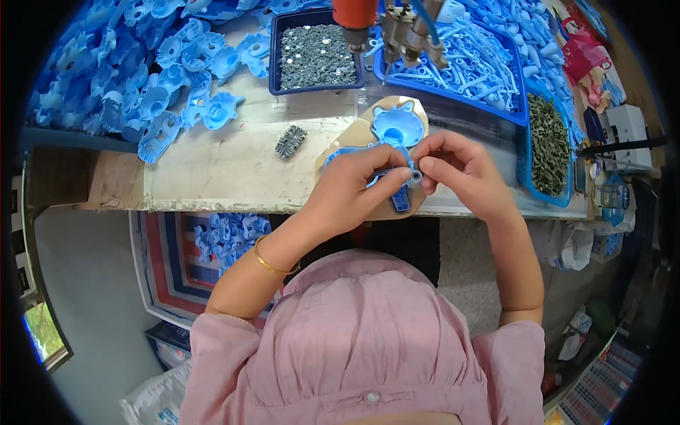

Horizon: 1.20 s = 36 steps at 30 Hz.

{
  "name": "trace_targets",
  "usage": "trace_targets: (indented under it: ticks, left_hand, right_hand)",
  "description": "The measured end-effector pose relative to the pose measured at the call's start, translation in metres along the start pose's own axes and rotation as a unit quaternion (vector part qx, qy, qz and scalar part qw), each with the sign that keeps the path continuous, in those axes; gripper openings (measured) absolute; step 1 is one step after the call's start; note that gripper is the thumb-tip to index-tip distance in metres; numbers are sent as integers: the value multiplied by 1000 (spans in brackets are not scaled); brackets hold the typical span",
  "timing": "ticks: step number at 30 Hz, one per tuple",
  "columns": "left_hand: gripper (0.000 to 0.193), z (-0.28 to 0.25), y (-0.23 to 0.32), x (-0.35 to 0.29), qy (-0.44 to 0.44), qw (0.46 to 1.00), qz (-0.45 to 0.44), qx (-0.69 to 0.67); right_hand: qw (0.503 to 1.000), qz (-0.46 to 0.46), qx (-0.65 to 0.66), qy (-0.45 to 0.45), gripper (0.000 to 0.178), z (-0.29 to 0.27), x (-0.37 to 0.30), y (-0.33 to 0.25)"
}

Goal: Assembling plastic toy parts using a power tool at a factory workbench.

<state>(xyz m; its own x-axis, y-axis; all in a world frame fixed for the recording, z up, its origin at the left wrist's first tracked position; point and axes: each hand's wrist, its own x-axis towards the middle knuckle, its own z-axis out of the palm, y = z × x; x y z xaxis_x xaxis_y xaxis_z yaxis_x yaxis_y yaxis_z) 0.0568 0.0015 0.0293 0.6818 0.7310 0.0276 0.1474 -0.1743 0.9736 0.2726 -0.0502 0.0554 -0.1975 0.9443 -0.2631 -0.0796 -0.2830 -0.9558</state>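
On a tan board [418, 205] at the table's front edge lies a light-blue plastic shell [400, 126] with a round cup-shaped middle. My left hand [354, 185] is closed over the shell's lower part, thumb and forefinger pinching a slim blue plastic piece. Its small ring end [416, 176] shows beyond the thumb tip, with a darker center. Beside that ring, my right hand [464, 173] has its thumb and fingertips pressed together. Whatever they hold is hidden. My left fingers cover part of the shell.
Blue shells [152, 103] are heaped at the left. A dark-blue tray [271, 53] holds small metal parts, and a blue basket [525, 106] holds slim blue pieces. An orange-and-metal tool [356, 21] hangs above. A dark metal cluster [290, 142] lies left; a basket [523, 163] stands right.
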Motion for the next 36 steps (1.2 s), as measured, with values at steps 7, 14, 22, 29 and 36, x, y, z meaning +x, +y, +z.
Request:
trace_targets:
  ticks: [7,14,22,29,36]
  left_hand:
    - [45,-19,-9,-9,142,929,181,291]
    - [51,-33,-27,-20,111,924,106,350]
    - [38,-31,-36,-12,119,925,102,346]
    - [29,-29,-31,-15,118,921,90,360]
    - [15,-24,-30,-19,130,907,93,391]
  right_hand:
    - [984,-35,-154,84,24,3,6,9]
    - [986,28,-136,91,24,9,28,30]
    - [973,32,-205,102,22,8,33,29]
    - [943,17,-333,20,17,12,35,13]
    - [793,-170,-581,67,21,19,36,7]
